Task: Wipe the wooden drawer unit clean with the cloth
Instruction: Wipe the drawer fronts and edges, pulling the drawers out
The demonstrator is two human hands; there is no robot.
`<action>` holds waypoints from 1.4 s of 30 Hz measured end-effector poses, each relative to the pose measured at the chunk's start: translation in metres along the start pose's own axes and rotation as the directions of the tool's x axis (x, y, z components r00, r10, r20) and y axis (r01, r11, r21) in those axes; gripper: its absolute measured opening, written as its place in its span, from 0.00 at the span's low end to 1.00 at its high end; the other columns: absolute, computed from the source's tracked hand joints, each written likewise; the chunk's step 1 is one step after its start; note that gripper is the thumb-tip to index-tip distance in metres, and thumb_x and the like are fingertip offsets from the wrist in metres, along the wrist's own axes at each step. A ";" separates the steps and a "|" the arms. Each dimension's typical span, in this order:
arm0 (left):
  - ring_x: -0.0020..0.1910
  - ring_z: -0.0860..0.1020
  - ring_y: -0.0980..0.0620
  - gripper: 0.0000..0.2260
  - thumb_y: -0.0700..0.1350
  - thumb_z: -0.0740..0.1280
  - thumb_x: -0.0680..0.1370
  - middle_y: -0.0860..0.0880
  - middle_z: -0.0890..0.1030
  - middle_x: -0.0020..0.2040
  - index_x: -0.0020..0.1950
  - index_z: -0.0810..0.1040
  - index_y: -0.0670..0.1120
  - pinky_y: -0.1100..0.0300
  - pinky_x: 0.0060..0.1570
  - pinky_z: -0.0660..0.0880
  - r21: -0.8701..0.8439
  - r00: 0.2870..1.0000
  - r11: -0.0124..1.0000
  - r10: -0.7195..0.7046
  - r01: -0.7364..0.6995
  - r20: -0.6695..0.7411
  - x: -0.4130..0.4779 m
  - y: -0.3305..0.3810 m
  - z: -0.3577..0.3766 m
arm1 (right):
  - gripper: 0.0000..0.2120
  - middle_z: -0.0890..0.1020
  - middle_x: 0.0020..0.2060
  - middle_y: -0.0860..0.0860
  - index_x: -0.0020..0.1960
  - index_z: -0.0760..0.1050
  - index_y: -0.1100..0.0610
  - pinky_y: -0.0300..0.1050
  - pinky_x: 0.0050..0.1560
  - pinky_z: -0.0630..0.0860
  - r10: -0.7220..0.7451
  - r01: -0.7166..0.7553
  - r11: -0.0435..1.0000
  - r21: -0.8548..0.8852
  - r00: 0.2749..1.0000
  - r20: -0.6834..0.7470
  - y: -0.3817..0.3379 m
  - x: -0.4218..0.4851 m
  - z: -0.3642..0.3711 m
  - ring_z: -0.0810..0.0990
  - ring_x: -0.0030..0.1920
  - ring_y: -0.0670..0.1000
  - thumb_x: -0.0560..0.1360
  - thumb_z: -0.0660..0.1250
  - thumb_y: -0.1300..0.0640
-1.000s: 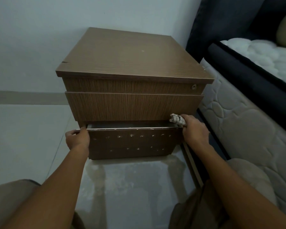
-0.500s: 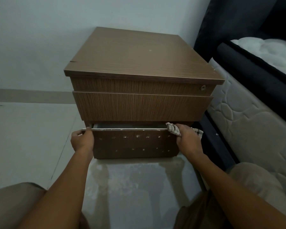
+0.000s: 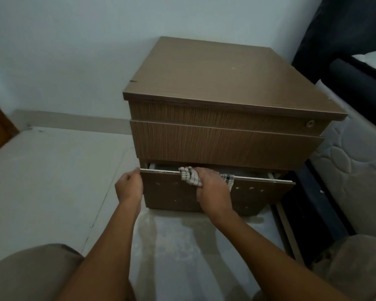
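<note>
Brown wood-grain drawer unit [image 3: 224, 98] standing on the pale tiled floor [image 3: 52, 181] beside a quilted white mattress [image 3: 354, 161]. Its bottom drawer [image 3: 258, 194] is pulled partly out. The left hand [image 3: 129, 187] pinches the drawer front's upper left corner. The right hand [image 3: 213, 190], fingers curled tight, presses a bunched white-and-black checked cloth [image 3: 190, 175] onto the front's top edge, left of centre.
</note>
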State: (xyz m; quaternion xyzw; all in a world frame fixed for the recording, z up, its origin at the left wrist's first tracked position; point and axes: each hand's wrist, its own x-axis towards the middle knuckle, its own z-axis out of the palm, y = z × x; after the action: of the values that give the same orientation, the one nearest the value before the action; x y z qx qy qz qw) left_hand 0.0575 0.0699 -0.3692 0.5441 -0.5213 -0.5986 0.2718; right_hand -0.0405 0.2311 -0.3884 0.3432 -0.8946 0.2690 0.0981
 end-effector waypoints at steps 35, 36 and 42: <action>0.61 0.77 0.48 0.25 0.48 0.44 0.83 0.46 0.83 0.57 0.55 0.82 0.45 0.44 0.70 0.66 -0.118 0.959 0.977 -0.148 0.180 0.241 0.019 -0.006 -0.038 | 0.20 0.80 0.57 0.46 0.67 0.73 0.47 0.46 0.54 0.76 0.047 -0.075 0.964 0.255 0.992 0.113 -0.099 0.026 0.012 0.77 0.56 0.47 0.78 0.65 0.62; 0.62 0.77 0.48 0.25 0.48 0.44 0.83 0.46 0.82 0.57 0.55 0.82 0.45 0.44 0.70 0.66 -0.114 0.958 0.977 -0.146 0.179 0.247 0.020 -0.007 -0.038 | 0.20 0.80 0.57 0.47 0.66 0.74 0.48 0.47 0.55 0.75 0.055 -0.081 0.978 0.192 0.990 0.133 -0.097 0.025 0.015 0.77 0.56 0.48 0.77 0.64 0.63; 0.57 0.79 0.48 0.21 0.46 0.47 0.83 0.43 0.82 0.59 0.59 0.79 0.43 0.44 0.65 0.71 -0.144 0.956 0.972 -0.142 0.183 0.257 0.024 -0.008 -0.039 | 0.21 0.82 0.54 0.50 0.63 0.77 0.52 0.47 0.57 0.73 -0.065 0.038 0.982 0.187 0.988 0.140 -0.122 0.024 0.042 0.77 0.55 0.51 0.73 0.66 0.66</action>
State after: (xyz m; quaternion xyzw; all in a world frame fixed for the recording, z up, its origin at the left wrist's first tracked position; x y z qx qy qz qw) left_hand 0.0892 0.0384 -0.3799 0.4826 -0.4523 -0.7230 0.1994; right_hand 0.0232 0.1191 -0.3642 0.3926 -0.8615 0.3220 0.0075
